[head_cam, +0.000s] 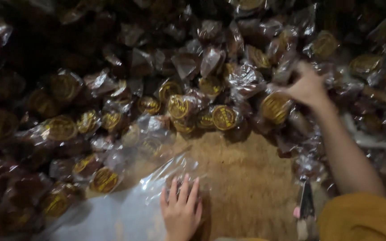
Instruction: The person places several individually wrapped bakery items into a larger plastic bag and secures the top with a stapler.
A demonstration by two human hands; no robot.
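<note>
Wrapped packet with round gold label: just below your right hand, whose fingers curl into the heap; grip unclear. Your left hand lies flat, fingers spread, on a clear plastic bag.

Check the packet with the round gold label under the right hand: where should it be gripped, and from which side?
Pinch the wrapped packet by its crinkled clear film above the gold disc, coming from above-right, where the right hand already is. Neighbouring packets crowd its left; the brown mat side below looks open.
</note>
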